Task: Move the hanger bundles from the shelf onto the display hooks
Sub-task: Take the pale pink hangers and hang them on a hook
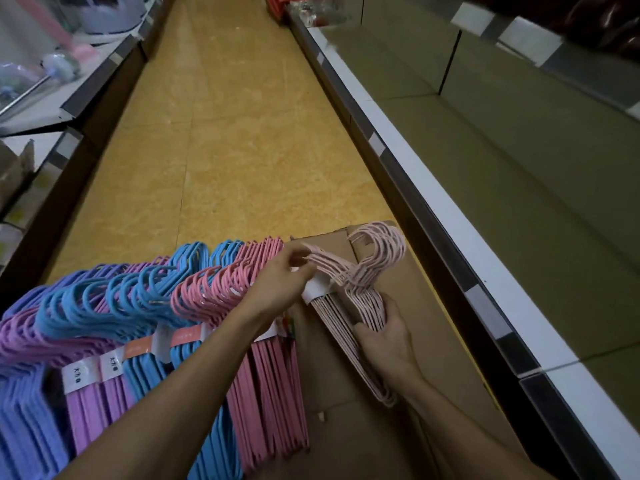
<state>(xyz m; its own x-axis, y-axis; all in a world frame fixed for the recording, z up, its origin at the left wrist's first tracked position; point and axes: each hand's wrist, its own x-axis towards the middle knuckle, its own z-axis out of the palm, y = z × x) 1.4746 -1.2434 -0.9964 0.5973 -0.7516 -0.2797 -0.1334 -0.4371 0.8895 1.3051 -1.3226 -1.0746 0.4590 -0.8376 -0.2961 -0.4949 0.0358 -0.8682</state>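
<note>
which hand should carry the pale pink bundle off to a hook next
Probably the right hand: it already grips the pale pink bundle around its body, bearing the weight. The left hand only pinches the upper wires near the white band, so it is freer to steady the hooks.

One head-worn view looks steeply down, close above the cardboard box (398, 341), facing along the aisle floor (235, 133) beyond it

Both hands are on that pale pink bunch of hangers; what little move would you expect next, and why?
Probably lifting the pale pink bundle up off the cardboard box. The right hand grips its lower wires and the left hand pinches it near the white paper band, so it looks held firmly enough to carry. No display hook is in view, so where it goes next cannot be told.
</note>
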